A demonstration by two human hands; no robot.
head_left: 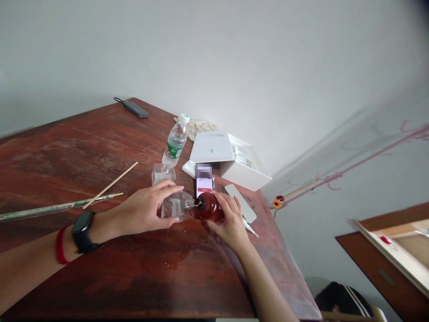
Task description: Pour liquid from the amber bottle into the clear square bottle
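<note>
Not much luck reading anything here tbh. The water bottle [179, 132] has a green label [173, 151] with some white print, way too small to make out. The phone [204, 183] shows a red button on its screen, the words on it unreadable, and the upper bit is pixelated. There's a faint picture on the white lid [211, 152] leaning by the open box [250, 176], no brand I can pick out.

Now the main stuff: a glossy, rounded brown bottle [208, 208], reddish where light comes through, tipped over so its open mouth points left, right up at the threaded neck of a see-through clear bottle [174, 208]. Can't tell if the two actually touch. Both are just in front of the phone, over the desk [150, 273], which has wet spots near them.

Hands: the right hand [229, 219] is wrapped around the brown bottle. The left hand [156, 208] is partly open, thumb and fingers on opposite sides of the clear bottle, holding it. How hard it's squeezing, no idea.
</note>
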